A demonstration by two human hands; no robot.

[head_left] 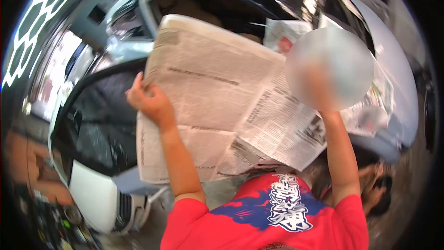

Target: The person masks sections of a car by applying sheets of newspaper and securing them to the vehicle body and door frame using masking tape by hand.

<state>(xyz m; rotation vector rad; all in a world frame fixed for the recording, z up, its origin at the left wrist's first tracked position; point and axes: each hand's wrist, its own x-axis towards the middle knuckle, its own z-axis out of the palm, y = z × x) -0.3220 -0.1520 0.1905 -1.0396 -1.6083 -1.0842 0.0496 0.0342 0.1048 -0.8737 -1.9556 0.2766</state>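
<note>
A large sheet of newspaper (203, 74) is spread in front of me, across the open side of a car. My left hand (151, 102) is closed on the sheet's left edge, thumb and fingers pinching the paper. My right hand (317, 81) reaches to the upper right, over the far right part of the paper. A round blurred patch covers its fingers, so its grip is hidden. More printed paper (377, 90) lies on the car's bodywork past that hand, and a white sheet with a red mark (284, 34) is beside it.
The car's open door (99, 120), with its dark window, stands at the left. A pale grey body panel (393, 51) curves along the right. Various items (60, 222) are on the floor at lower left. Hexagonal lights (39, 23) shine at upper left.
</note>
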